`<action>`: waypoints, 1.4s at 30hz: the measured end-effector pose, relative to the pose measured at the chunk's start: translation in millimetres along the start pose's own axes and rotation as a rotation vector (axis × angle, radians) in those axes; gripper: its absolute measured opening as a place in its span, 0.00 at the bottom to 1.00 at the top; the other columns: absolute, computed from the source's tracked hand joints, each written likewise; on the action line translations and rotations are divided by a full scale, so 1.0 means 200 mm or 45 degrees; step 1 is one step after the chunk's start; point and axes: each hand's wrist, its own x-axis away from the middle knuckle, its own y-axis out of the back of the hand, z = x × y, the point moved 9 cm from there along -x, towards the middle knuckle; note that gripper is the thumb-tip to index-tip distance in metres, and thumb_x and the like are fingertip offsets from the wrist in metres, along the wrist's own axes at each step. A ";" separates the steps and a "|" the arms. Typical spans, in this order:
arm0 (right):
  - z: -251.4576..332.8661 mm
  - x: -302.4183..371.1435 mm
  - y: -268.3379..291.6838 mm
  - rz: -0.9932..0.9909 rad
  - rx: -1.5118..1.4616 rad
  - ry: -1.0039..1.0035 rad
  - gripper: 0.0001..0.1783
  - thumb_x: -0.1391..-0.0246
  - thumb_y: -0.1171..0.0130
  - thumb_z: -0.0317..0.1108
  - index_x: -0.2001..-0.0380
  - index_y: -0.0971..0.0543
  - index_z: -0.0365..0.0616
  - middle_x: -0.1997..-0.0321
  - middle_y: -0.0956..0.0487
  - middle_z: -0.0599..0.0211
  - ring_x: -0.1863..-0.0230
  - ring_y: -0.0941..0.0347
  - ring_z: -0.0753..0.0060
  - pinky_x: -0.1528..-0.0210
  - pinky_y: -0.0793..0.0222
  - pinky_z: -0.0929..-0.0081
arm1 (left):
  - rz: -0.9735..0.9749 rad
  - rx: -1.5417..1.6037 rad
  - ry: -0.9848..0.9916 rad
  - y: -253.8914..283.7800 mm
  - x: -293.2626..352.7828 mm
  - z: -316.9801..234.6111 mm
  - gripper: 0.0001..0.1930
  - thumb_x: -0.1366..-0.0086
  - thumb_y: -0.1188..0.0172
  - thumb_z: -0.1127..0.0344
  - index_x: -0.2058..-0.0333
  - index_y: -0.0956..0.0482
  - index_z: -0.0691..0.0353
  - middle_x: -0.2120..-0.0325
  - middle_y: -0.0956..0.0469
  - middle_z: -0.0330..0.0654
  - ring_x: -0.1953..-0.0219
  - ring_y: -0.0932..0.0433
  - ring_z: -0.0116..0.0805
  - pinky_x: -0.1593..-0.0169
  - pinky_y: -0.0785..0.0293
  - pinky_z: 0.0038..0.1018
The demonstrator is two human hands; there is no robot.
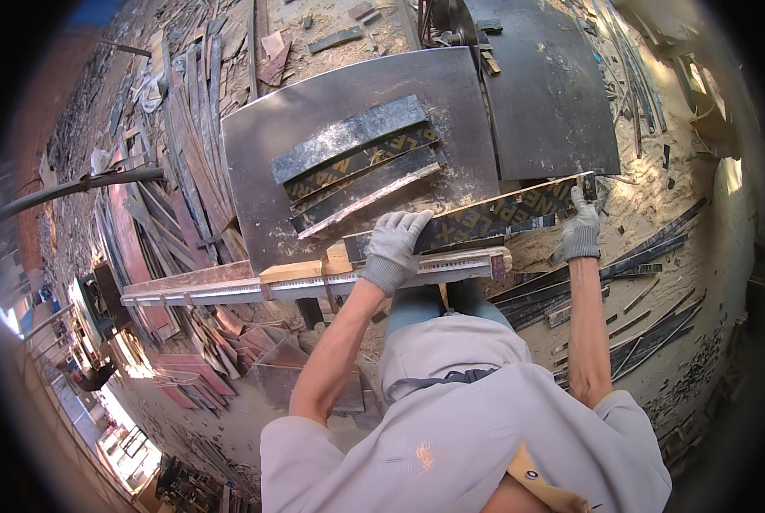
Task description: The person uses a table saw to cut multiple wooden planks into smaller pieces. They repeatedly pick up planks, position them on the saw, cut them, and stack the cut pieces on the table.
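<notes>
Dark board (489,218) in hand — work seemingly partway
Left hand (395,246) and right hand (581,229) grasp it; other strips (348,141) lie grouped on the tabletop (455,85).

Head cam: L fisheye, looks dn + slightly fwd; shirt (502,419) v. near, tabletop (258,171) beyond, ground (699,256) R.

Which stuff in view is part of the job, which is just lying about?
Likely job: yellow-printed dark board, left grip and right grip on it; dark tabletop; measuring scale along its near side; probably the strip pile on top.

Apparently lying about: loose strips and reddish panels at left; dark strips at right.
</notes>
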 end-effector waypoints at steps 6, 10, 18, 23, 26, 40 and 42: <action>-0.48 -0.03 0.08 0.117 0.341 -0.262 0.15 0.35 0.25 0.35 0.48 0.17 0.48 0.55 0.14 0.68 0.59 0.15 0.68 0.68 0.17 0.73 | 0.232 -0.179 0.306 -0.13 0.07 0.35 0.49 0.48 0.20 0.57 0.28 0.32 0.56 0.34 0.23 0.46 0.31 0.27 0.48 0.26 0.33 0.43; -0.38 0.03 0.11 0.253 1.396 -0.279 0.30 0.46 0.20 0.58 0.52 0.16 0.47 0.58 0.12 0.62 0.59 0.13 0.58 0.61 0.16 0.63 | 0.418 -0.253 0.390 -0.17 0.08 0.41 0.45 0.48 0.20 0.53 0.32 0.27 0.54 0.40 0.20 0.47 0.36 0.23 0.48 0.33 0.26 0.44; -0.36 0.17 -0.48 0.981 2.827 1.505 0.47 0.47 0.29 0.42 0.25 0.32 0.44 0.25 0.27 0.50 0.23 0.33 0.46 0.19 0.46 0.48 | 0.233 -0.223 0.312 -0.23 0.06 0.37 0.36 0.48 0.23 0.56 0.39 0.22 0.53 0.45 0.18 0.46 0.40 0.20 0.49 0.38 0.23 0.45; -0.34 0.03 -0.59 1.281 2.517 1.493 0.31 0.57 0.32 0.31 0.44 0.22 0.44 0.50 0.22 0.58 0.43 0.25 0.50 0.34 0.32 0.55 | 0.229 -0.211 0.508 -0.27 0.12 0.35 0.35 0.45 0.25 0.57 0.38 0.23 0.53 0.43 0.19 0.45 0.38 0.21 0.46 0.32 0.30 0.47; -0.30 -0.07 -0.57 1.217 2.622 1.653 0.38 0.60 0.28 0.35 0.41 0.23 0.41 0.35 0.24 0.52 0.30 0.30 0.48 0.24 0.37 0.55 | 0.202 -0.141 0.508 -0.31 0.03 0.25 0.41 0.45 0.24 0.55 0.33 0.27 0.53 0.38 0.22 0.46 0.32 0.27 0.47 0.29 0.33 0.45; -0.43 0.20 -0.26 1.319 2.525 1.398 0.28 0.57 0.30 0.34 0.49 0.23 0.46 0.51 0.22 0.56 0.44 0.25 0.51 0.40 0.30 0.60 | 0.164 -0.030 0.400 -0.38 0.08 0.10 0.29 0.29 0.36 0.39 0.40 0.18 0.55 0.47 0.19 0.48 0.41 0.23 0.49 0.36 0.29 0.46; -0.47 0.16 -0.28 1.322 2.685 1.328 0.27 0.57 0.30 0.33 0.50 0.23 0.45 0.51 0.21 0.56 0.44 0.24 0.52 0.40 0.30 0.59 | 0.188 -0.032 0.444 -0.38 0.08 0.14 0.29 0.29 0.35 0.40 0.40 0.18 0.53 0.46 0.19 0.47 0.40 0.23 0.48 0.36 0.29 0.45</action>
